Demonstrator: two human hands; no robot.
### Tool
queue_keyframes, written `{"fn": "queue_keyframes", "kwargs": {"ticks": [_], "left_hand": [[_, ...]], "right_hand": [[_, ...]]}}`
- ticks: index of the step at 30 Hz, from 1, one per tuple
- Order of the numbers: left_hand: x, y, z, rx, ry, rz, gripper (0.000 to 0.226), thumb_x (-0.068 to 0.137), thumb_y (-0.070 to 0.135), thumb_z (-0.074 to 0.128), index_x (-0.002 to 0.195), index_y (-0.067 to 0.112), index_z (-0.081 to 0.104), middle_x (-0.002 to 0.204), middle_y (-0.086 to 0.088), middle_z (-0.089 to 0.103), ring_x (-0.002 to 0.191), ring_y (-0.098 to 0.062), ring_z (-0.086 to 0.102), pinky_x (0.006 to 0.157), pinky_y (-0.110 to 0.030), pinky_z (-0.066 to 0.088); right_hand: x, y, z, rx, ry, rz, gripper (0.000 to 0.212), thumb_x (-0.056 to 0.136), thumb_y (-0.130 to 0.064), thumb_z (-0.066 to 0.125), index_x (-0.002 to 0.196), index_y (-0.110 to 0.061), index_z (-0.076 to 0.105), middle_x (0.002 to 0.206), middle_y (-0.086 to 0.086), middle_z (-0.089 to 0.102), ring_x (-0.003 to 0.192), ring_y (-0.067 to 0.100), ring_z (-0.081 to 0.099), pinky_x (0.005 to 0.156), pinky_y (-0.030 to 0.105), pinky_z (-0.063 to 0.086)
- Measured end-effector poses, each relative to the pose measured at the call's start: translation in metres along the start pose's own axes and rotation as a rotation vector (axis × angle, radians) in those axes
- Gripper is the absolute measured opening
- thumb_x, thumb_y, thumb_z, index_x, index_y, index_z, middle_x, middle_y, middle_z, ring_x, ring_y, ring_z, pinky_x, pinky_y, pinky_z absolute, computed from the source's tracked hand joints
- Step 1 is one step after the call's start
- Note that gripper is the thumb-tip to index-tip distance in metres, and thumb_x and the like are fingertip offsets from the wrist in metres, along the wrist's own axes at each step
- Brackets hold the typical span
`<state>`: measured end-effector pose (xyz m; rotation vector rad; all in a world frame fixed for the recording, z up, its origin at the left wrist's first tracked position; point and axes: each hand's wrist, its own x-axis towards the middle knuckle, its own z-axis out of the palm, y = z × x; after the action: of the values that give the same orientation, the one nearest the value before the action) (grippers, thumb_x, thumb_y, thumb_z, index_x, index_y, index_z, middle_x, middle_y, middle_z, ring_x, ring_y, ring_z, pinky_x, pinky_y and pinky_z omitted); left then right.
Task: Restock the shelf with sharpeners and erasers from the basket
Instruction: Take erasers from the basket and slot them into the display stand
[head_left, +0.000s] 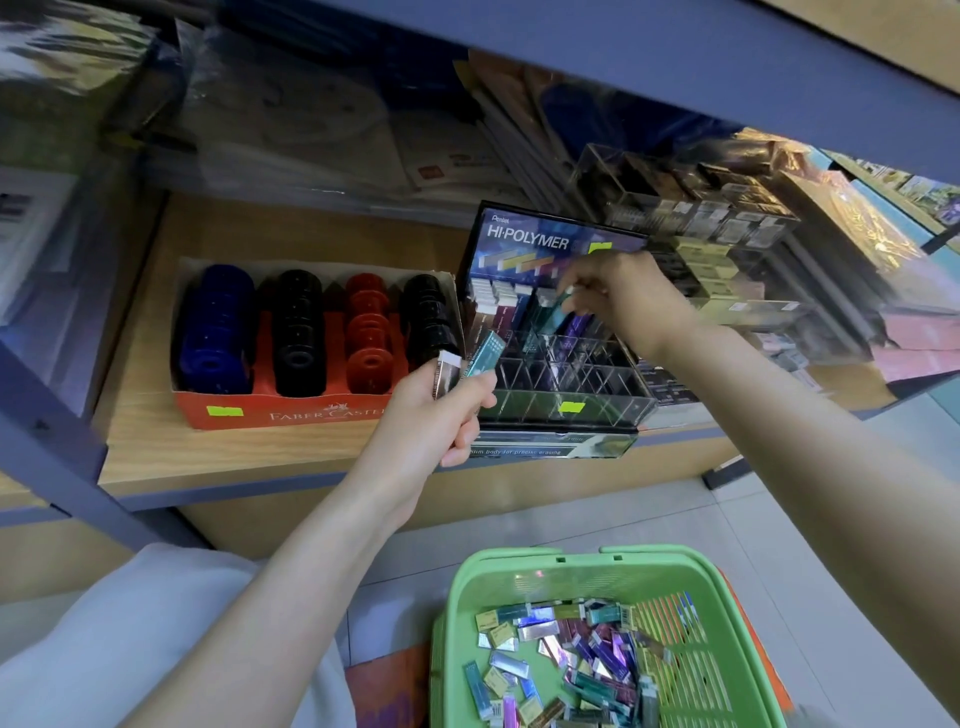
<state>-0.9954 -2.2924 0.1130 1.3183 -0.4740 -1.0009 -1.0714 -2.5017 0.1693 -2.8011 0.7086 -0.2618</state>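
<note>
Our right hand (626, 304) pinches one teal eraser (558, 307) between thumb and fingertips. The eraser is slanted, its lower end over the middle cells of the display rack (563, 387); we cannot tell whether it is seated in a cell. Our left hand (441, 410) is curled around two erasers (483, 356), which stick up out of the fist just beside the rack's front left corner, apart from the rack's cells. The rack is a clear, gridded case with a dark header card reading HI-POLYMER. It stands on the wooden shelf (156, 441). Its rear left cells hold upright erasers in white, maroon and dark sleeves, and a purple one stands near our right hand. To the left of the rack, touching it, a red carton (311, 414) holds four rows of round sharpeners (298, 332): blue, black, red, black. Below the shelf, the green plastic basket (571, 567) sits on the floor and holds a scatter of loose erasers (563, 657). These are slim, flat sticks in shiny sleeves of teal, purple, gold, silver and pink. Of the two in our left hand, one is teal and the other silvery with a white end.
</note>
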Motion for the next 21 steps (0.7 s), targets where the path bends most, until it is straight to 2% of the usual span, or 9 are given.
{"fn": "queue_keyframes", "kwargs": {"ticks": [2,4,6,10,12,16,21], "left_hand": [[-0.002,0.002,0.0,0.02,-0.008,0.012,0.018,0.095,0.018,0.055,0.08,0.008,0.053,0.05,0.005,0.042,0.041,-0.006,0.029,0.041,-0.019,0.019],[-0.003,0.004,0.0,0.037,-0.007,0.019,0.018,0.095,0.019,0.056,0.083,0.006,0.054,0.042,0.01,0.047,0.035,-0.004,0.027,0.041,-0.018,0.018],[-0.004,0.005,0.001,0.049,-0.011,0.031,0.017,0.095,0.019,0.056,0.085,0.005,0.055,0.039,0.012,0.049,0.033,-0.003,0.027,0.04,-0.017,0.018],[-0.005,0.005,0.001,0.041,-0.042,0.039,0.012,0.093,0.017,0.059,0.086,0.008,0.055,0.043,0.011,0.052,0.034,-0.003,0.027,0.039,-0.016,0.019],[-0.005,0.005,0.001,0.039,-0.044,0.044,0.013,0.092,0.018,0.059,0.088,0.006,0.055,0.044,0.011,0.054,0.034,-0.003,0.027,0.038,-0.015,0.02],[-0.004,0.004,0.0,0.041,-0.054,0.052,0.012,0.092,0.019,0.06,0.09,0.007,0.056,0.045,0.012,0.053,0.035,-0.003,0.028,0.039,-0.015,0.02],[0.0,-0.002,-0.002,0.035,-0.052,0.049,0.01,0.089,0.01,0.062,0.087,0.008,0.053,0.052,0.007,0.036,0.043,-0.006,0.026,0.04,-0.016,0.02]], "right_hand": [[-0.001,0.0,0.003,-0.032,-0.04,0.008,0.012,0.091,-0.002,0.057,0.095,-0.009,0.065,0.077,-0.002,0.061,0.071,0.011,0.056,0.065,0.022,0.037],[-0.002,0.003,0.009,-0.029,0.011,0.009,0.008,0.091,-0.005,0.058,0.097,-0.009,0.063,0.083,-0.001,0.062,0.07,0.005,0.053,0.066,0.022,0.037],[-0.002,0.005,0.016,-0.028,0.096,0.02,0.012,0.089,-0.007,0.062,0.101,-0.006,0.06,0.092,0.004,0.062,0.074,0.009,0.054,0.068,0.023,0.037],[0.0,0.006,0.027,-0.076,0.178,0.025,0.019,0.084,-0.008,0.069,0.1,-0.004,0.062,0.105,0.014,0.058,0.086,0.031,0.06,0.077,0.038,0.05],[0.0,0.003,0.03,-0.077,0.155,0.015,0.019,0.082,-0.008,0.071,0.099,-0.004,0.064,0.106,0.013,0.056,0.086,0.032,0.061,0.081,0.044,0.051],[-0.006,0.002,0.035,-0.055,0.191,-0.004,0.02,0.082,-0.007,0.071,0.099,0.0,0.066,0.103,0.014,0.059,0.087,0.031,0.063,0.081,0.043,0.052],[-0.018,0.002,0.04,-0.175,0.208,-0.059,0.02,0.093,-0.006,0.056,0.108,0.001,0.068,0.11,0.018,0.061,0.088,0.038,0.063,0.075,0.047,0.054]]}}
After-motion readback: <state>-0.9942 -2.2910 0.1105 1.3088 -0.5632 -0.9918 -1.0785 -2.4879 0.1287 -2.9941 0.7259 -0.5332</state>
